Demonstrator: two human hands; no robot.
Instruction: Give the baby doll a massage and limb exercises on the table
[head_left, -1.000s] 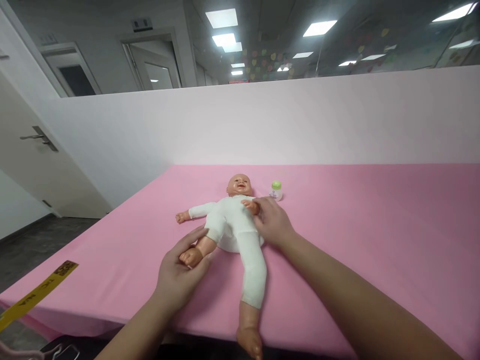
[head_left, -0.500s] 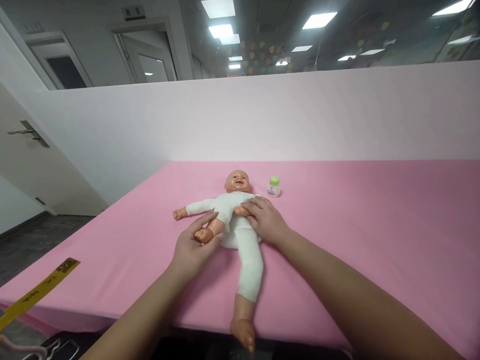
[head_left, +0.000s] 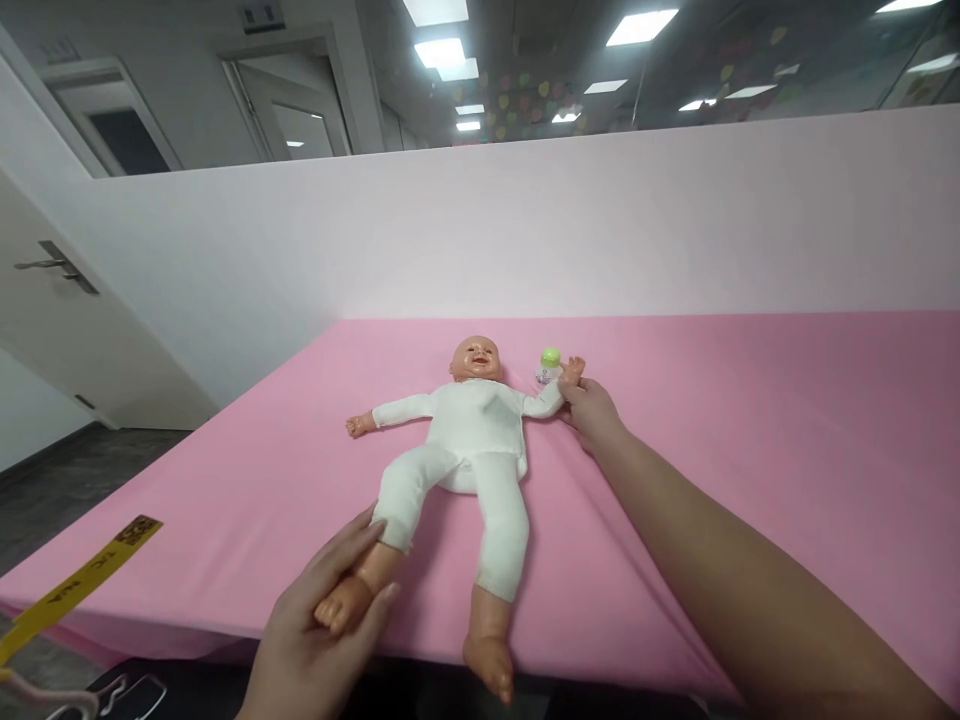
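A baby doll (head_left: 480,420) in white cloth clothing lies face up on the pink-covered table, its head at the far side. My left hand (head_left: 319,605) is wrapped round the lower leg and foot of the doll's leg on the left. With fingers closed, my right hand (head_left: 592,412) grips the doll's arm on the right near its wrist, that arm stretched outward. Just behind the doll's raised hand stands a small clear jar (head_left: 549,366) with a green lid, partly hidden by it. The doll's other leg lies straight, its foot over the table's near edge.
The pink cloth (head_left: 750,480) covers the table, creased below my right arm. A low white wall (head_left: 600,220) borders its far side. A yellow tape strip (head_left: 82,585) shows at the lower left, and a door (head_left: 82,320) stands at the left.
My left hand has drawn the doll's leg down from its folded position toward me. My right hand has moved right, carrying the doll's arm from across its body out to the side.
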